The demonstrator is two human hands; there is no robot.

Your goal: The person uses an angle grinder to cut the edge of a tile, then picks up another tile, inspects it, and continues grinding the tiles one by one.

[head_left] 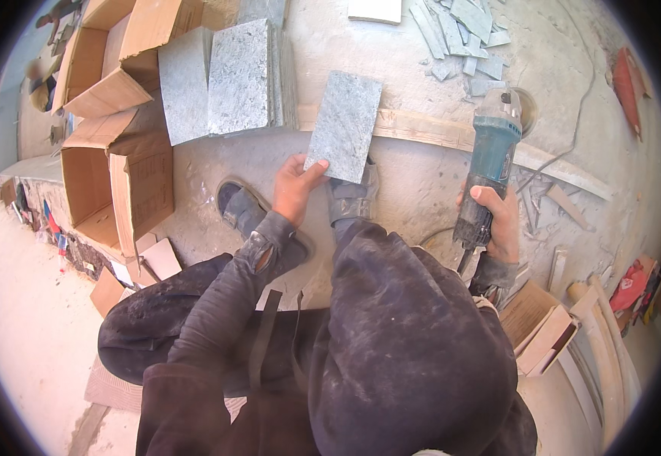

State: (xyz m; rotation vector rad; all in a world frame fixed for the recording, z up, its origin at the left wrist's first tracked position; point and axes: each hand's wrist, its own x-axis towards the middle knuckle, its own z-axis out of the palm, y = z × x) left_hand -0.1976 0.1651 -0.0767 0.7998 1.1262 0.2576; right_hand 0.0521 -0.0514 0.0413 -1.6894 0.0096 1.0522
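My left hand (297, 190) grips the lower left of a speckled grey stone tile (343, 121), thumb on its face, above my sandalled foot. My right hand (498, 213) is closed round the black body of a teal angle grinder (491, 144), whose disc end points away from me, to the right of the tile. A wooden plank (414, 128) runs across the floor behind both. Stacks of similar tiles (241, 76) stand at the upper left of the tile in my hand.
Open cardboard boxes (91, 190) line the left. Broken tile pieces (463, 30) lie at the back. A cable (566, 152) runs along the right, near a red object (625, 83). Another box (528, 319) sits beside my right knee. A blurred person (42, 80) is at the far upper left.
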